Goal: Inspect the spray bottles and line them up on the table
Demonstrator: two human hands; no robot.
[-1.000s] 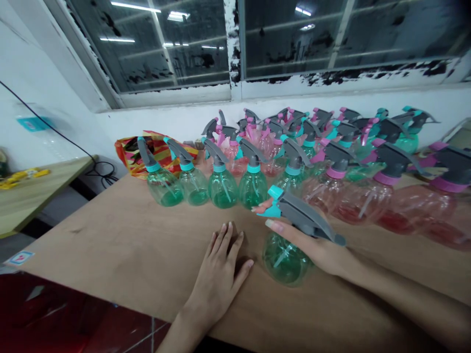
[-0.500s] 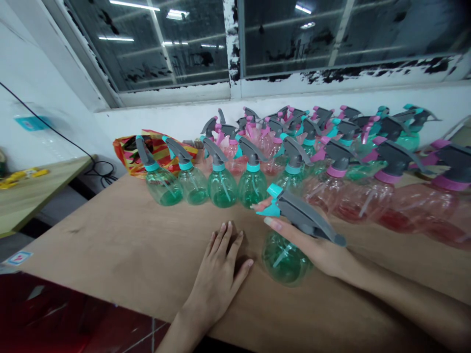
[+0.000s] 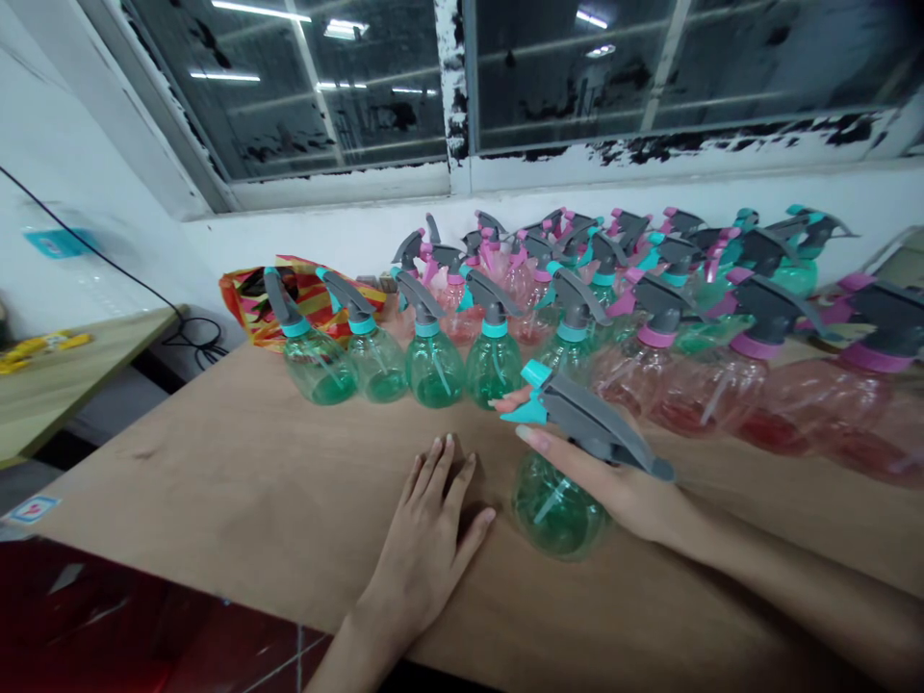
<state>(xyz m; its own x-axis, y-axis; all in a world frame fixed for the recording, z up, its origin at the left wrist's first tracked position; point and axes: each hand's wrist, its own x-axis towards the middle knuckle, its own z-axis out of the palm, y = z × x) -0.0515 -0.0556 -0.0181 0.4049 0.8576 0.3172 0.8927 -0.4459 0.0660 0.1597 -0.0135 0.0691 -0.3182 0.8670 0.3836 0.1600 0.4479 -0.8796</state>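
Note:
My right hand point(image 3: 613, 481) is wrapped round the neck of a green spray bottle point(image 3: 557, 515), just under its grey head and turquoise trigger. A little green liquid and a dip tube show inside the bottle. Its thumb lies along the near side; most other fingers are hidden behind the sprayer. Flat on the wooden table point(image 3: 252, 481), my left hand point(image 3: 429, 525) rests with fingers spread, left of that bottle and apart from it. Beyond the hands stands a row of green spray bottles point(image 3: 435, 371), continued to the right by pink spray bottles point(image 3: 711, 390).
Many more sprayers point(image 3: 538, 245) crowd the back by the wall. A red and yellow bag point(image 3: 249, 306) lies behind the leftmost bottles. To the left are a second table point(image 3: 87, 366) with yellow items, a black cable point(image 3: 198, 337) and a red surface point(image 3: 108, 616) below the table edge.
Both hands and the held spray bottle stay almost still. The whole view has shifted very slightly.

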